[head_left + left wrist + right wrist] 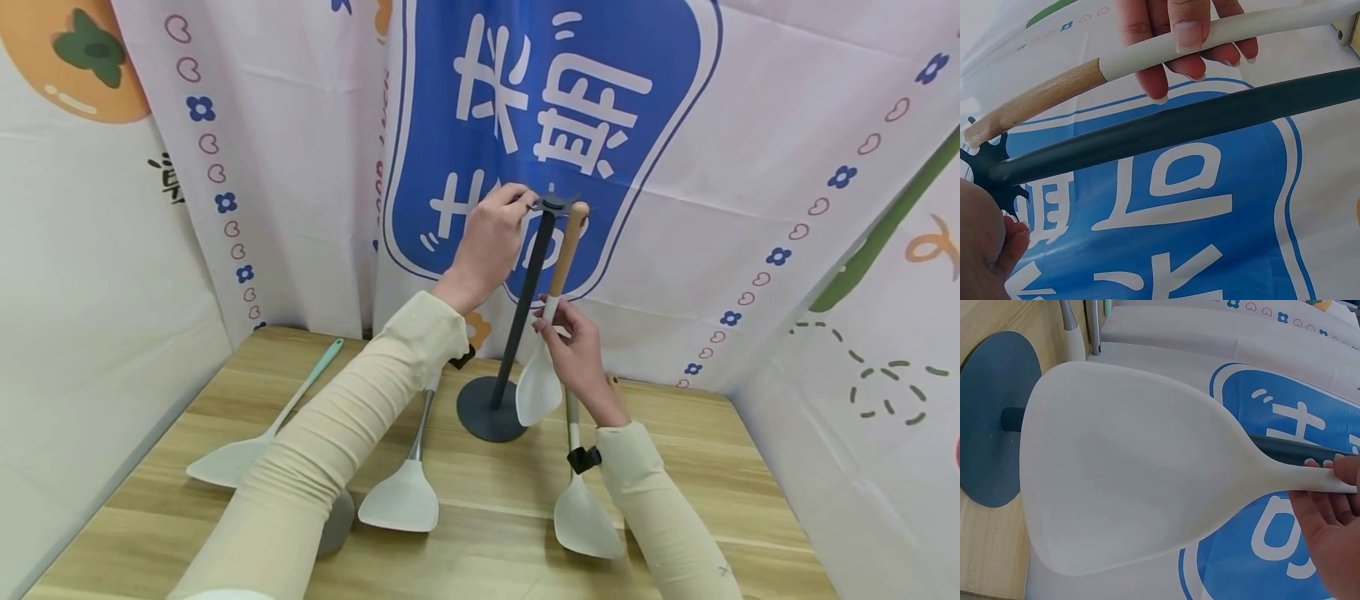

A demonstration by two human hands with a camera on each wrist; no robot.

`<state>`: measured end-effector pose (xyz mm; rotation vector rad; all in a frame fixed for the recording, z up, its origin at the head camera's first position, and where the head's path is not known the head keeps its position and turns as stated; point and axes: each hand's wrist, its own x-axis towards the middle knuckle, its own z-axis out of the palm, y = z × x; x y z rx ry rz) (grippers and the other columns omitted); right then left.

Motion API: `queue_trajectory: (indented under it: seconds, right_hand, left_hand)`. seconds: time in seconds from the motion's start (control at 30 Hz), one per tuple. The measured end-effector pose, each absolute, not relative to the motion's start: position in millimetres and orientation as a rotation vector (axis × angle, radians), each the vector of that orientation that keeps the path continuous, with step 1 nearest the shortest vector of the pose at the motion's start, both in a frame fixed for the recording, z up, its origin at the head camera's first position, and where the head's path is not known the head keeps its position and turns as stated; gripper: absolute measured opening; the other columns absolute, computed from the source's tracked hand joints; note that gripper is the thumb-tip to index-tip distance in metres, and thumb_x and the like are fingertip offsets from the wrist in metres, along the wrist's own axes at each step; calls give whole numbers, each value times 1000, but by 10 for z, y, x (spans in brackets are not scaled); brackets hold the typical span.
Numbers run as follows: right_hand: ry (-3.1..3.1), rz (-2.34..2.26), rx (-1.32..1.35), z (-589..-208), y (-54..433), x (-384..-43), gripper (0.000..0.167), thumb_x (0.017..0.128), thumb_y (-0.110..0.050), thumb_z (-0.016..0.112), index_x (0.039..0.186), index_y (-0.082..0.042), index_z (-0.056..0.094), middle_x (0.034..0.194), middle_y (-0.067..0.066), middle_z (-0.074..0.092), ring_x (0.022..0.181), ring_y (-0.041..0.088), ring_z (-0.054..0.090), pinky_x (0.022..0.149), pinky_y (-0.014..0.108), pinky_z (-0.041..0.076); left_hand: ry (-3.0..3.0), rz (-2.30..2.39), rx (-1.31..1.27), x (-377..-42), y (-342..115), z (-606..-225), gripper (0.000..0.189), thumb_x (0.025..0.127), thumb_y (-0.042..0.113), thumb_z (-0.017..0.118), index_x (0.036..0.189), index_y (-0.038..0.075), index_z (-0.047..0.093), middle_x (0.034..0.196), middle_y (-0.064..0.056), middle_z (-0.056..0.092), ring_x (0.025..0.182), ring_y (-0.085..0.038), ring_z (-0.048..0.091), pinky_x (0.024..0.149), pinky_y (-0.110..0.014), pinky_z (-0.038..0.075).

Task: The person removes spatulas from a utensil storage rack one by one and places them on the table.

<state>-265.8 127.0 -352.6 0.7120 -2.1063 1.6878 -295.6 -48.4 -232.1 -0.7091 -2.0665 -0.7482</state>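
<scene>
A dark utensil stand [522, 308] with a round base and a hooked top stands near the back of the table. My left hand [491, 237] grips the edge of that hooked top with curled fingers. Beside the pole hangs a white spatula [1129, 469] with a wooden handle [570, 250], blade down, its handle end up at the hooks. My right hand [577, 350] pinches its white neck between thumb and fingers, as the left wrist view also shows. Whether the handle end sits on a hook cannot be made out.
On the wooden table [480, 558] lie a spatula with a mint handle end [232, 460], a pale spatula with a metal shank [401, 497] and another pale spatula [587, 518]. A grey utensil head [337, 523] is partly hidden by the left sleeve. Printed cloth [315, 167] hangs behind.
</scene>
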Motion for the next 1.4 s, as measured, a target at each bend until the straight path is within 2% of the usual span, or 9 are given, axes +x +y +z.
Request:
queue_trajectory:
  seconds: [0.2, 0.33, 0.4, 0.63, 0.8, 1.13, 1.27, 1.4]
  right_hand:
    - [-2052, 1707, 743, -3588, 1309, -2746, 34, 99, 5, 60, 133, 9, 59, 112, 36, 63, 91, 13, 66, 78, 18, 59]
    - [-2032, 1695, 766, -3585, 1324, -2757, 33, 99, 4, 61, 131, 8, 60, 110, 36, 63, 89, 12, 66, 78, 19, 60]
    - [-2035, 1690, 764, -3580, 1326, -2757, 33, 99, 4, 61, 131, 7, 61, 109, 35, 64, 90, 13, 67, 78, 19, 60]
    - [-2051, 1655, 733, -3583, 1354, -2747, 34, 98, 7, 60, 132, 6, 61, 109, 31, 66, 89, 13, 67, 82, 49, 61]
    - [-2048, 1650, 716, -3586, 1382, -2699, 34, 98, 7, 60, 132, 8, 61, 107, 27, 67, 89, 14, 68, 83, 50, 61]
    - [-2063, 1644, 671, -3612, 1478, -2656, 35, 97, 12, 57, 133, 13, 58, 111, 37, 62, 91, 25, 67, 86, 55, 58]
    - [-2087, 1639, 665, -3514, 1494, -2527, 36, 97, 15, 56, 132, 15, 57, 108, 35, 63, 91, 32, 67, 85, 52, 59]
    - [-2106, 1636, 657, -3455, 1521, -2432, 35, 97, 14, 56, 131, 16, 57, 107, 33, 64, 91, 34, 67, 84, 43, 62]
  left_hand:
    - [-2081, -758, -704, -2951, -484, -2314, 30, 108, 3, 45, 123, -7, 69, 122, -17, 67, 116, -26, 65, 103, -26, 52]
    - [-2088, -764, -703, -2951, -489, -2312, 30, 107, 2, 45, 124, -7, 69, 121, -18, 67, 116, -26, 65, 103, -26, 53]
    - [-2088, -767, -704, -2950, -491, -2313, 30, 107, 1, 45, 124, -7, 69, 121, -18, 67, 116, -26, 65, 103, -26, 53]
    - [-2083, -774, -705, -2952, -486, -2322, 30, 107, 1, 45, 123, -7, 69, 122, -18, 67, 116, -26, 65, 103, -26, 52]
    - [-2081, -783, -705, -2948, -483, -2331, 30, 107, 1, 46, 124, -7, 69, 122, -18, 67, 116, -26, 65, 103, -26, 52]
    - [-2068, -803, -708, -2947, -472, -2322, 30, 107, 2, 45, 123, -7, 69, 120, -18, 68, 113, -26, 66, 103, -26, 52]
    - [-2053, -810, -713, -2952, -472, -2319, 30, 107, 1, 45, 122, -8, 69, 119, -18, 68, 112, -26, 66, 102, -26, 53]
    - [-2043, -810, -715, -2952, -472, -2319, 30, 107, 1, 45, 122, -8, 70, 118, -18, 68, 111, -26, 66, 102, -26, 53]
